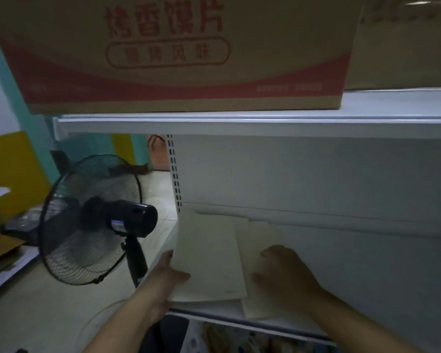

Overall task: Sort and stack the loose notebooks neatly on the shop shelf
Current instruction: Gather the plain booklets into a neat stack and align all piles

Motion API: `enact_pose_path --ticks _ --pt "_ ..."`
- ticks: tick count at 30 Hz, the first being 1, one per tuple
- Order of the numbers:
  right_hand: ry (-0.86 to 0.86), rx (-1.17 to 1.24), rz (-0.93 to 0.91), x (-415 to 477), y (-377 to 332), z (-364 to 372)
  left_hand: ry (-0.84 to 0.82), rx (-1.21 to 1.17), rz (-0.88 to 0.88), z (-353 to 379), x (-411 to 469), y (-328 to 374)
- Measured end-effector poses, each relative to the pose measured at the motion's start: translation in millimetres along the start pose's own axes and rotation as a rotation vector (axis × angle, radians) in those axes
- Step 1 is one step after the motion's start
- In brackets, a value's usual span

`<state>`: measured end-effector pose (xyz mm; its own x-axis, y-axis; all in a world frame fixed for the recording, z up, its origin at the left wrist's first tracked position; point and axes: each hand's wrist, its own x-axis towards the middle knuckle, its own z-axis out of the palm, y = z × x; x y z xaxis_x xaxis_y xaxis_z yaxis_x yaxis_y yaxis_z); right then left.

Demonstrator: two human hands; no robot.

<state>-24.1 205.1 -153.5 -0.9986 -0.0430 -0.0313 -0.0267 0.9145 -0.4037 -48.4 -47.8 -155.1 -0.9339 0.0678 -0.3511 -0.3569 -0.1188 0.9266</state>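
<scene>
Holding a pale notebook (209, 256) at the left end of the white shelf (367, 276).

My left hand (167, 278) grasps its near left corner, thumb on the cover and fingers out of sight beneath, so the notebook sits slightly askew over the shelf's left end. A second notebook (261, 238) of the same pale colour lies flat on the shelf just to its right, with its left edge tucked under the first. My right hand (283, 271) rests on that one palm down, fingers loose and gripping nothing. Behind both runs the shelf's white back panel (303, 174). Above is another white shelf board (214, 123), carrying a cardboard box (176, 59) with red print. Left of the shelving, a black standing fan (92, 220) stands on the floor, its cage facing away from me.
</scene>
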Motion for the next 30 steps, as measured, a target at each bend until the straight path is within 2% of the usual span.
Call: enact_pose_path --ticks 3,6,7,10,12,14,16,18,19,22,24,25,27,30 --pt "0.022 -0.206 -0.014 -32 -1 24 -0.099 -0.078 0.015 -11 12 -12" --pt "-0.079 -0.408 0.005 -49 -7 40 -0.179 -0.218 0.026 -19 17 -17" --pt "-0.123 -0.364 0.005 -54 -9 38 -0.204 -0.251 0.023 -21 18 -17" --pt "-0.044 -0.185 -0.02 -58 -11 36 -0.281 -0.264 0.0 -24 19 -16" --pt "-0.042 0.046 0.047 -59 -13 27 -0.307 -0.254 -0.021 -26 19 -17" --pt "0.106 0.317 0.162 -65 -13 25 -0.312 -0.237 -0.034 -28 17 -17" --pt "0.35 0.526 0.281 -67 -16 22 -0.345 -0.198 -0.045 -30 14 -17" --pt "0.516 0.579 0.326 -62 -25 22 -0.38 -0.164 -0.038 -32 12 -16" --pt "0.532 0.534 0.3 -58 -31 24 -0.393 -0.155 -0.028 -31 11 -14" --pt "0.413 0.207 0.126 -49 -65 35 -0.375 -0.15 0.005 -26 6 -9" --pt "0.193 -0.026 -0.141 -44 -91 47 -0.357 -0.155 0.015 -23 3 -10" --pt "0.073 -0.069 -0.254 -42 -105 52 -0.345 -0.153 0.021 -23 2 -11" --pt "-0.063 0.019 -0.295 -41 -119 56 -0.299 -0.099 0.071 -23 2 -14" --pt "0.034 0.486 -0.068 -25 -113 38 -0.279 -0.072 0.099 -25 3 -16"
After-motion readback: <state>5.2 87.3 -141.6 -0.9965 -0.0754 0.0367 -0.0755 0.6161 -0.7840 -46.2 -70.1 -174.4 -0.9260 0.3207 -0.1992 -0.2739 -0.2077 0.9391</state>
